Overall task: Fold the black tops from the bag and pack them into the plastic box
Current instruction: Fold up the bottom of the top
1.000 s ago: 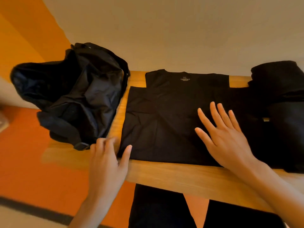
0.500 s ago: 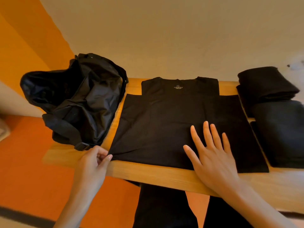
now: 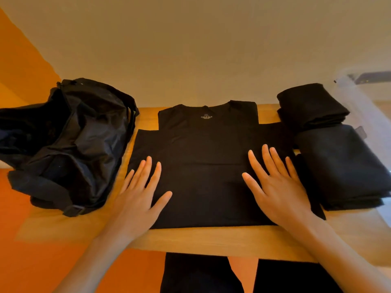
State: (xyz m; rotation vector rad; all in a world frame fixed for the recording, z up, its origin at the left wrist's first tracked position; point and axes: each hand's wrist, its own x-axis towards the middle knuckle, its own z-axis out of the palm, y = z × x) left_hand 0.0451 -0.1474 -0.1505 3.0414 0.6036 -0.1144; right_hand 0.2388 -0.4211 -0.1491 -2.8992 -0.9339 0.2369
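Observation:
A black top (image 3: 203, 170) lies spread flat on the wooden table (image 3: 211, 240), neck label facing up at the far side. My left hand (image 3: 139, 195) rests flat on its near left part with fingers straight. My right hand (image 3: 277, 187) lies flat on its right part, fingers spread. A black bag (image 3: 69, 144) sits slumped on the table's left end, hanging partly past the edge. Folded black tops (image 3: 338, 166) are stacked at the right, another folded pile (image 3: 309, 104) behind them. A clear plastic box (image 3: 372, 98) shows faintly at the far right.
A pale wall runs right behind the table. The floor to the left and below is orange. The table's near edge is just under my wrists, and my dark-clothed legs show beneath it.
My left hand let go of the top's near left corner and moved onto the cloth, now flat. My right hand slid a little further onto the top. The view shifted right.

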